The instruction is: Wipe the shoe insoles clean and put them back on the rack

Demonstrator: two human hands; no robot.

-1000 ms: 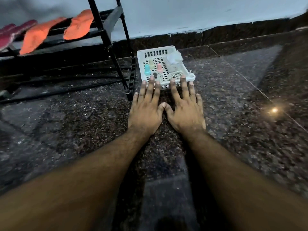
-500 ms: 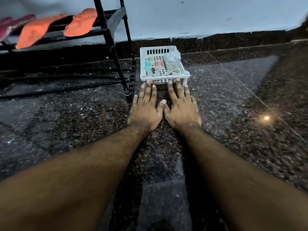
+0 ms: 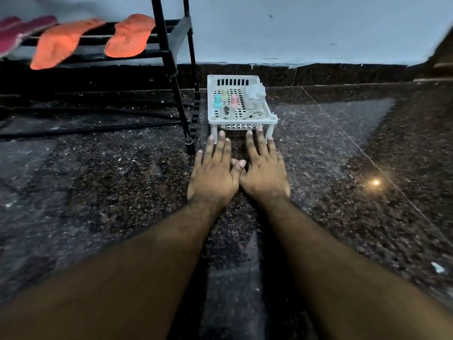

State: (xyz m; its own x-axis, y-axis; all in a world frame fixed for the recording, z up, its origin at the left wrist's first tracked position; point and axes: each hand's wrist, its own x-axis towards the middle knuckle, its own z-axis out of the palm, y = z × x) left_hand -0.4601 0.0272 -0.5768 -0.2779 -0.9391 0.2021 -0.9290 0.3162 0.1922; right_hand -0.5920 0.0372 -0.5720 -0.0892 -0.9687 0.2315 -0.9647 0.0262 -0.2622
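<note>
Two orange insoles (image 3: 61,42) (image 3: 130,35) lie on a shelf of the black shoe rack (image 3: 169,57) at the upper left, with dark red insoles (image 3: 22,29) further left. My left hand (image 3: 213,173) and my right hand (image 3: 264,170) lie flat on the dark granite floor, side by side, fingers straight, thumbs touching. Their fingertips reach the front of a white plastic basket (image 3: 272,117). Neither hand holds anything.
The basket holds three small pastel bottles (image 3: 224,100), a coiled white cable (image 3: 242,114) and a whitish wad (image 3: 255,94). A pale wall (image 3: 294,28) rises behind it. The rack's leg (image 3: 186,123) stands just left of my left hand.
The view has shifted and the basket now sits squarer and slightly farther from my fingertips. Both hands stay flat on the floor together.
</note>
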